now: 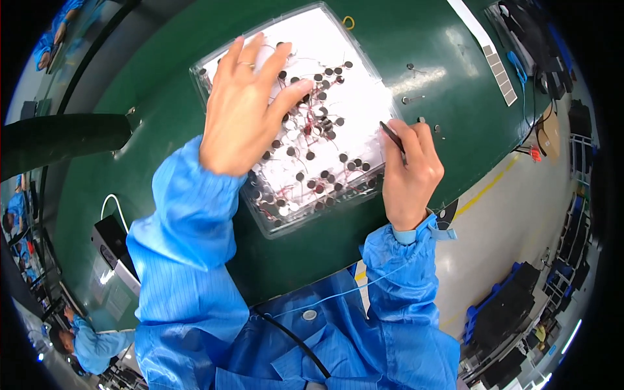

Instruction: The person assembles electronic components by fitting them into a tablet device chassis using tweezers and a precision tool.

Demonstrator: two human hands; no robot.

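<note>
Spreads L hand open-fingered over clear rigid-plastic tray; pinches slim blk tool in R hand, nr tray's R edge. Contains, on white base, many sm. round blk/silver wire-tailed discs (plus a few loose on smooth grn tabletop).

Pinstriped blue sleeves, blue wrist strap, ring.

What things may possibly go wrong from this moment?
The small wired discs lie crowded in the clear tray, so they might tangle together. The right hand, holding a dark slim tool, is close to a few loose discs on the green table; it might brush them away.
</note>
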